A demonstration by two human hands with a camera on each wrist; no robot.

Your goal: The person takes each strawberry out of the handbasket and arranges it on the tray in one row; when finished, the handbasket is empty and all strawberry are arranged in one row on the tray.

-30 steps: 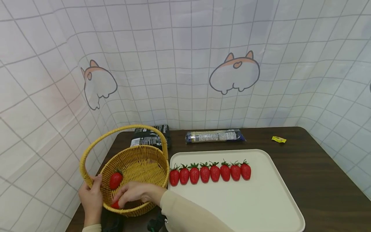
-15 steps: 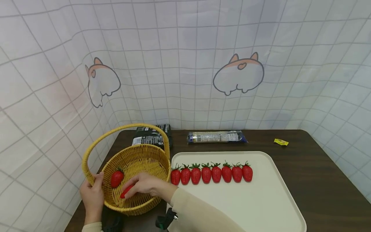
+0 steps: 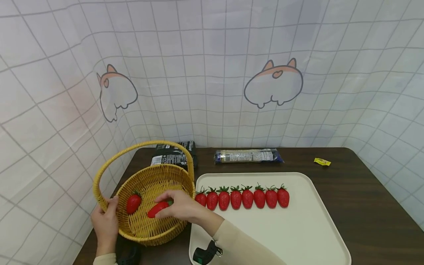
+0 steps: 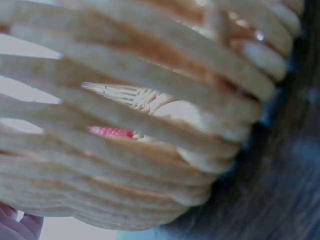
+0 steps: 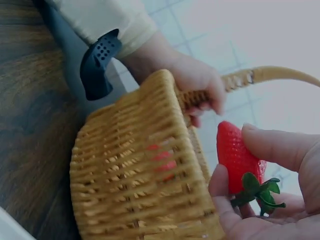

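Observation:
My right hand (image 3: 183,209) pinches a red strawberry (image 3: 157,209) between thumb and fingers, over the yellow wicker basket (image 3: 165,180). In the right wrist view that strawberry (image 5: 237,155) shows its green leaves towards the palm. My left hand (image 3: 105,224) grips the basket at its left rim, where the arched handle (image 3: 99,180) meets it. Another strawberry (image 3: 133,204) lies inside the basket on the left. To the right, a row of several strawberries (image 3: 247,198) lies along the cream tray (image 3: 281,232), leaves pointing away. Basket weave fills most of the left wrist view.
Behind the basket lies a black package (image 3: 172,156). A long clear-and-blue packet (image 3: 248,156) lies beyond the tray, with a small yellow wrapper (image 3: 322,162) farther right. A white grid-patterned curtain (image 3: 218,92) stands behind the dark wooden table (image 3: 357,206).
The right hand has lifted a strawberry from the near left of the basket and carried it up and to the right. The left hand keeps its hold on the basket.

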